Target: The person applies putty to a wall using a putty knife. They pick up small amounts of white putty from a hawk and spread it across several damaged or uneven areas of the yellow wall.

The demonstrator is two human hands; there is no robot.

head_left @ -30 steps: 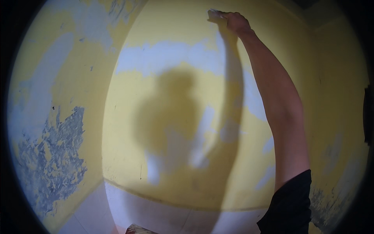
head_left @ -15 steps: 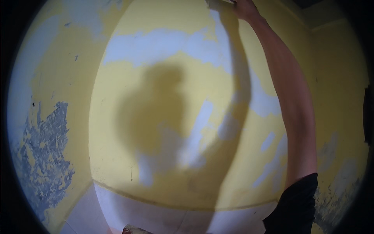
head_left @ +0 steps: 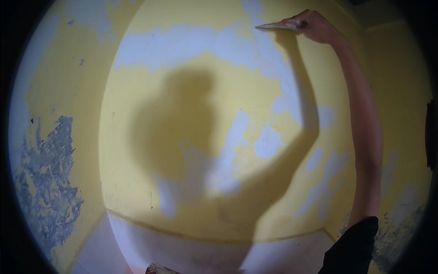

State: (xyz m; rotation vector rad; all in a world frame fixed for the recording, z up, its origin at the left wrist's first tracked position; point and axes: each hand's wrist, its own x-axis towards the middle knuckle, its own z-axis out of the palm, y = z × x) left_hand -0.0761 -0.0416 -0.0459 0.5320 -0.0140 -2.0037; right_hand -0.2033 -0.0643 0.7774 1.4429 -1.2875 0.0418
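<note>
Fingers curled closed, my right hand [head_left: 319, 28] had hold of the scraper [head_left: 277, 26] by its right end. It was high up in front of the wall [head_left: 237, 86], toward the upper right of my view, nearly level and seen almost edge-on, its thin tip pointing left. That tip lay over a pale strip [head_left: 269, 55]; whether it touched the wall there, I could not tell. My wrist was bent, and my bare arm [head_left: 365, 123] ran down from it to a dark sleeve [head_left: 353, 249] at the lower edge.

Just left of the arm fell its shadow [head_left: 309, 105], and farther left lay a broad, blurred body shadow [head_left: 178, 123]. Around both, pale patches [head_left: 169, 45] broke up the yellow paint, the widest as a band above the body shadow. White tiles [head_left: 292, 251] ran along the foot of the wall. On the left, a side wall [head_left: 89, 137] bore a rough grey area [head_left: 50, 187]. Something brownish [head_left: 157, 268] poked in at the lower edge, too little of it to name. My left hand was out of view, so I could not tell its grip.
</note>
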